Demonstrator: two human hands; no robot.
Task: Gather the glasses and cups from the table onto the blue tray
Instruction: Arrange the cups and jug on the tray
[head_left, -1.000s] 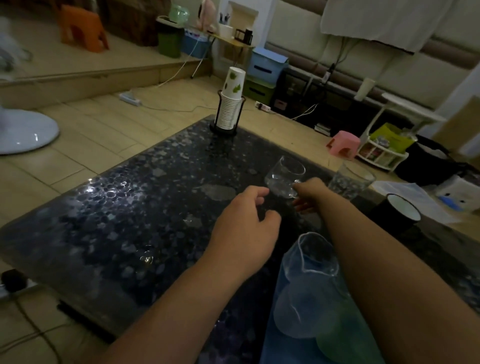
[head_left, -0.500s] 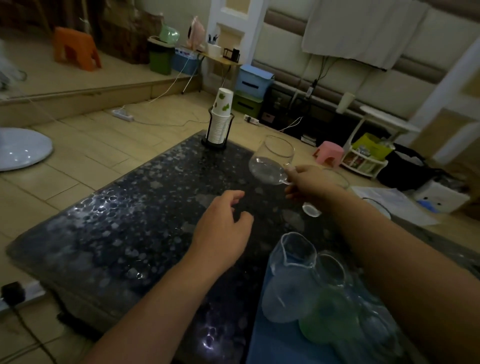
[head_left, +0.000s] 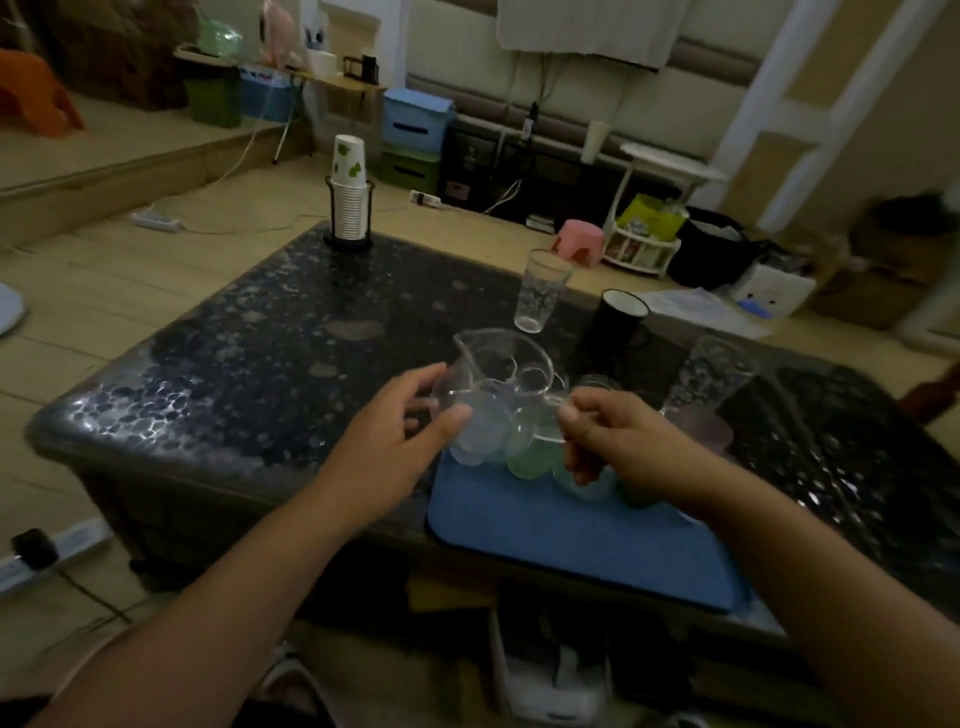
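Both hands at a clear glass jug (head_left: 496, 382) over the blue tray (head_left: 571, 535).
Right hand (head_left: 618, 447) fingers pinch its handle; left hand (head_left: 400, 447) fingers spread loose against its side.

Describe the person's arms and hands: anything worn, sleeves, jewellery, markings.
Both forearms are bare as far up as the view shows; no sleeves or cuffs are visible. The left hand and right hand wear no gloves, and no watch, bracelet or ring can be seen. The fingers are bare. The dim light hides finer marks.
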